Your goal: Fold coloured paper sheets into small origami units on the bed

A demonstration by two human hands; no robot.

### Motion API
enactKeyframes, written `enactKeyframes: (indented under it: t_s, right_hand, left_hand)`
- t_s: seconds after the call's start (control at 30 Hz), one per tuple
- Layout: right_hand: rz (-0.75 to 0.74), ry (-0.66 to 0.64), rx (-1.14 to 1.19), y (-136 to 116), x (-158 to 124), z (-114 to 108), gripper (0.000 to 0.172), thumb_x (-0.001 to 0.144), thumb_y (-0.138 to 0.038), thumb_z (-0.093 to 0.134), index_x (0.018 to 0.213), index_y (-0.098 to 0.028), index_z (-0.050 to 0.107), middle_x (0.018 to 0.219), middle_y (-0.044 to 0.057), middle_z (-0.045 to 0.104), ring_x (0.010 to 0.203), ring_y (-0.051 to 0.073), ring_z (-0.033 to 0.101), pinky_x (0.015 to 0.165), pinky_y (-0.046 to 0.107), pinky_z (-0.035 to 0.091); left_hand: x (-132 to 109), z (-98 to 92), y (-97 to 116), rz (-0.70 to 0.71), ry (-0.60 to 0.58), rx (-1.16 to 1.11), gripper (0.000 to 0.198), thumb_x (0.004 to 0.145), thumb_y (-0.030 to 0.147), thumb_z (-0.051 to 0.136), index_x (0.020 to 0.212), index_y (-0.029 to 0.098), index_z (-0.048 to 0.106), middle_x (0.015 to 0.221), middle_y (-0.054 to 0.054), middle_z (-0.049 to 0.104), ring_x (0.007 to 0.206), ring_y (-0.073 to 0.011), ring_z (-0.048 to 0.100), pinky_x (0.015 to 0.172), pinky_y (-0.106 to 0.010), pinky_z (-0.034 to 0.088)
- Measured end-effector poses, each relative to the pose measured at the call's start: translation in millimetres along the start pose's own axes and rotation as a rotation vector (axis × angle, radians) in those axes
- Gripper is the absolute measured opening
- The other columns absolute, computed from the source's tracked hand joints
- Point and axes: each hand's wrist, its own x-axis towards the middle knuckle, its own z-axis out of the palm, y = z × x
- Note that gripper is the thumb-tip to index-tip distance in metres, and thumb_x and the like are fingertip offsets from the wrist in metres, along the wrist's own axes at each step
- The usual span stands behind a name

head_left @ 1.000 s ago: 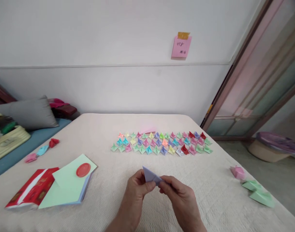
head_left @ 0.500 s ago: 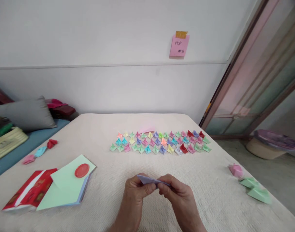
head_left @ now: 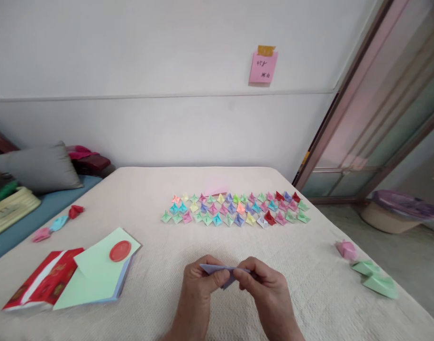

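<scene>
A folded piece of purple paper (head_left: 212,269) is held between my two hands, low in the middle of the head view above the table. My left hand (head_left: 202,284) pinches its left side between thumb and fingers. On the other side, my right hand (head_left: 261,282) grips the right end, its thumb pressed close to the left thumb. A small flap of the paper points down between the thumbs. Much of the right part is hidden behind my fingers. Beyond the hands, several small folded paper figures (head_left: 231,208) in many colours stand in three rows.
Left on the table (head_left: 149,189) lie green paper sheets (head_left: 96,270) with a red round lid (head_left: 120,251) on top, beside a red packet (head_left: 42,279). Small folded papers (head_left: 58,222) sit along the left edge. Green folded papers (head_left: 378,284) and a pink one (head_left: 347,249) lie near the right edge.
The purple paper has tilted, its left tip dropping slightly, and a flap now shows below between the thumbs. My right hand has shifted a little to the right.
</scene>
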Motion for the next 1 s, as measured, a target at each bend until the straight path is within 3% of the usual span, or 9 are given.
enactKeyframes:
  t_s: [0.27,0.43,0.57,0.77,1.0]
  right_hand:
    - [-0.024,-0.075,-0.044,-4.9,-3.1,-3.8,0.031,0.082,-0.042,0.059,0.060,-0.020,0.064,0.055,0.000,0.058,0.054,0.015,0.051,0.053,0.026,0.039]
    - [-0.154,-0.110,-0.138,-7.9,-0.5,-4.9,0.014,0.078,-0.037,0.067,0.078,-0.023,0.069,0.071,0.000,0.064,0.070,0.018,0.057,0.066,0.027,0.043]
    - [-0.153,-0.150,-0.154,-10.2,0.3,-4.0,0.022,0.082,-0.035,0.062,0.065,-0.022,0.066,0.064,0.000,0.062,0.065,0.017,0.056,0.063,0.028,0.042]
    - [-0.161,-0.091,-0.186,-6.3,2.3,-8.1,0.021,0.081,-0.034,0.062,0.064,-0.022,0.064,0.063,0.000,0.058,0.064,0.017,0.053,0.060,0.028,0.039]
    - [-0.173,-0.136,-0.200,-9.6,0.0,-4.6,0.018,0.082,-0.031,0.062,0.067,-0.021,0.067,0.066,0.001,0.062,0.064,0.017,0.056,0.061,0.027,0.041]
  left_hand:
    - [-1.4,-1.9,1.8,-0.022,0.000,-0.065,0.013,0.068,0.019,0.070,0.059,0.016,0.061,0.054,0.002,0.052,0.059,-0.0132,0.045,0.062,-0.027,0.035]
    - [-0.3,-1.8,2.8,-0.001,-0.005,0.021,0.015,0.068,0.019,0.072,0.059,0.016,0.061,0.054,0.003,0.051,0.058,-0.0119,0.043,0.062,-0.026,0.034]
    - [0.8,-3.3,1.0,0.019,-0.053,0.089,0.015,0.071,0.021,0.072,0.060,0.015,0.063,0.055,0.003,0.052,0.059,-0.0119,0.043,0.061,-0.025,0.034]
    - [2.6,-6.4,0.6,0.075,0.047,0.060,0.010,0.075,0.023,0.069,0.068,0.017,0.065,0.060,0.003,0.051,0.062,-0.0120,0.043,0.064,-0.025,0.035]
    - [0.5,-4.5,1.4,0.074,0.023,0.077,0.012,0.073,0.020,0.070,0.064,0.016,0.064,0.059,0.003,0.052,0.062,-0.0121,0.045,0.063,-0.024,0.036]
